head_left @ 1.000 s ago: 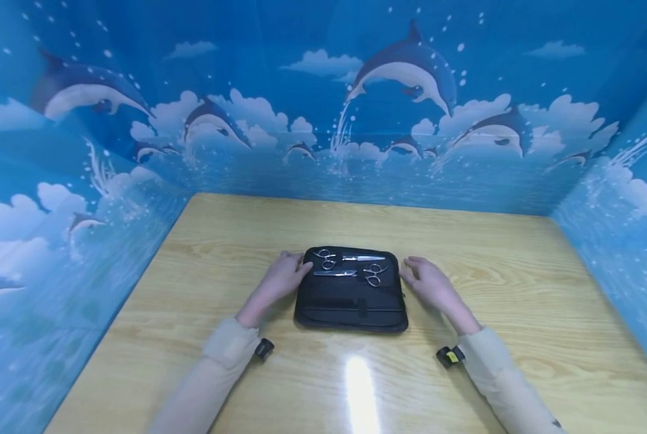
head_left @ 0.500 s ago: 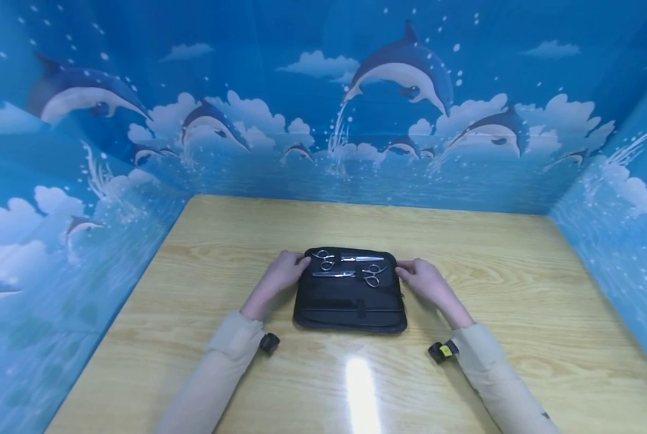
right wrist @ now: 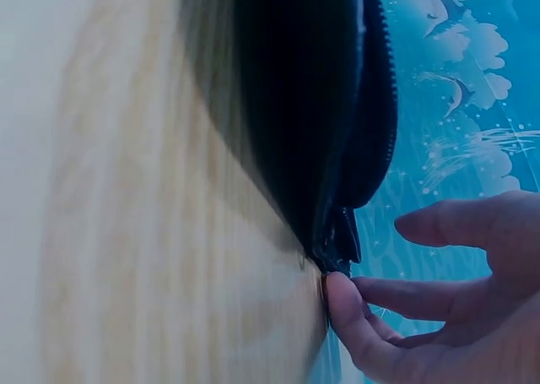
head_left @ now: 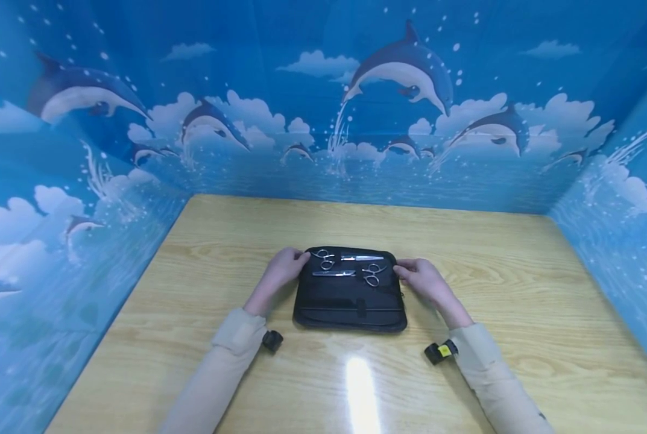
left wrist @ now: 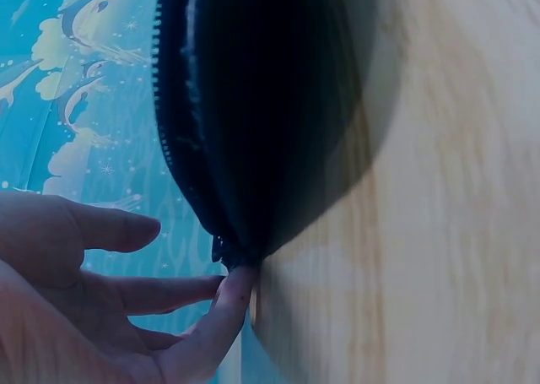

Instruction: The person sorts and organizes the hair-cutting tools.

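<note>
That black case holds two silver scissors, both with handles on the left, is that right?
Not both: in the head view, the nearer scissors have handles on the right. The farther scissors in the black case have theirs on the left.

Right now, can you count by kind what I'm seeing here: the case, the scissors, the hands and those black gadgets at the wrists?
Black case: 1
Pairs of scissors: 2 (upper pair, lower pair)
Hands: 2 (left hand, right hand)
Black wrist gadgets: 2 (left gadget, right gadget)
Total: 7
</note>
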The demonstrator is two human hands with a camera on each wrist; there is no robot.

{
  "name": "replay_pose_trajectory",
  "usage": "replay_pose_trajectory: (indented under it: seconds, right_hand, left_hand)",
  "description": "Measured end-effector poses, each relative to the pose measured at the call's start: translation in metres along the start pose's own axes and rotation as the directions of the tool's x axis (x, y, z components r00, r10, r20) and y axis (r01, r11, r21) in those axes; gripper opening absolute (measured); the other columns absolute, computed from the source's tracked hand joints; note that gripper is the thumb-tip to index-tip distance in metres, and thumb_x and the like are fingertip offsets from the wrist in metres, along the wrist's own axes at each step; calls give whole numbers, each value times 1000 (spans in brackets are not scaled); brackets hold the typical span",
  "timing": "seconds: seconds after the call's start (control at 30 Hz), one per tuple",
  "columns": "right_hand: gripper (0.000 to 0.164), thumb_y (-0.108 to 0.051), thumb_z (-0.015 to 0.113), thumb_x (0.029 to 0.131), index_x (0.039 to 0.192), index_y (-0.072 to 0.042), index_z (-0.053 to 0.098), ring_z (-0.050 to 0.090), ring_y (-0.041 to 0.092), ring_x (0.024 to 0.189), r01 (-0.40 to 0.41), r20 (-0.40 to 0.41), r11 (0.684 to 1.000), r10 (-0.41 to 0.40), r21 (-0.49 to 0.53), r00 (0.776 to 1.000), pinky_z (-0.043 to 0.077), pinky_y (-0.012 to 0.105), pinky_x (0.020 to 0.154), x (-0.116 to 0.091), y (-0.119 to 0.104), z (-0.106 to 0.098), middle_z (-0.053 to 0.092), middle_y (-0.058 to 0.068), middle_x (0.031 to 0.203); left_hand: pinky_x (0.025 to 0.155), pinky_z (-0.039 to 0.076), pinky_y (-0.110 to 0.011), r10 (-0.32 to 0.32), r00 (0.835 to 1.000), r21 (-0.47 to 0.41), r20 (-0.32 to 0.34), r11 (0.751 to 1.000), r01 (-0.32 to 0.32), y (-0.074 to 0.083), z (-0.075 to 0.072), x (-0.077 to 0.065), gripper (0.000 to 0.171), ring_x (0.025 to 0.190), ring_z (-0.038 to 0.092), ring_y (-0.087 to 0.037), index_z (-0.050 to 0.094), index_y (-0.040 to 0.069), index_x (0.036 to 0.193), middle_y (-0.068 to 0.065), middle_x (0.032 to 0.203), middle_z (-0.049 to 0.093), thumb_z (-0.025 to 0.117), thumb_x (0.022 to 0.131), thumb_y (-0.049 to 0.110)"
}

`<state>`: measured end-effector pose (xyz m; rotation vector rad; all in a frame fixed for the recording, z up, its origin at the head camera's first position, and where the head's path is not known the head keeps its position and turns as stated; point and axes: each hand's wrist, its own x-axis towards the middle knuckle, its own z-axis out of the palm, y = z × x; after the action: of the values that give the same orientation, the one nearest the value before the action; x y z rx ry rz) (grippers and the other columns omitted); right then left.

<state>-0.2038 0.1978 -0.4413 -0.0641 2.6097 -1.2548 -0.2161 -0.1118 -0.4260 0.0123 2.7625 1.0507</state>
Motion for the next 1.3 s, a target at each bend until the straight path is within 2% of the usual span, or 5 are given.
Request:
replay_pose_trajectory:
  seconds: [0.17, 0.27, 0.57, 0.8, 1.3]
  right_hand:
    - [49, -18, 53, 105, 141, 15, 47, 67, 24, 100, -35, 6, 997, 35, 72, 999, 54, 29, 88, 0, -3, 1, 58, 32, 134]
    - [49, -17, 53, 105, 142, 14, 45, 68, 27, 104, -51, 6, 992, 51, 118, 999, 55, 34, 93, 1, -5, 2, 53, 33, 140]
    - [50, -17, 51, 106, 146, 12, 43, 65, 22, 106, -68, -9, 978, 72, 199, 997, 55, 29, 92, 7, -6, 2, 52, 32, 142]
    - [50, -16, 49, 107, 148, 11, 40, 62, 33, 119, -75, -11, 966, 80, 248, 997, 53, 35, 99, 10, -7, 1, 48, 32, 146]
    - [52, -13, 50, 106, 151, 9, 37, 54, 38, 128, -71, -60, 936, 97, 345, 993, 53, 29, 99, 13, -10, 1, 45, 32, 147]
  left_hand:
    - [110, 44, -48, -23, 1000, -53, 13, 998, 24, 0, 1, 2, 46, 128, 56, -40, 60, -10, 132, -27, 134, 61, 50, 106, 27]
    - [111, 42, -49, -40, 999, -81, 19, 996, 41, -1, 1, 4, 48, 130, 54, -41, 57, -11, 134, -28, 137, 58, 49, 106, 27]
    - [107, 45, -49, -44, 999, -165, 20, 985, 47, -3, 0, 9, 45, 121, 59, -39, 59, -10, 133, -28, 130, 62, 49, 106, 25]
    - [112, 41, -48, -45, 999, -213, 18, 976, 48, -2, -1, 10, 48, 131, 53, -40, 54, -12, 137, -29, 139, 56, 53, 104, 24]
    - [102, 49, -46, 58, 993, -265, -102, 961, -83, -2, 3, 13, 44, 114, 63, -39, 56, -16, 132, -29, 120, 65, 58, 100, 14]
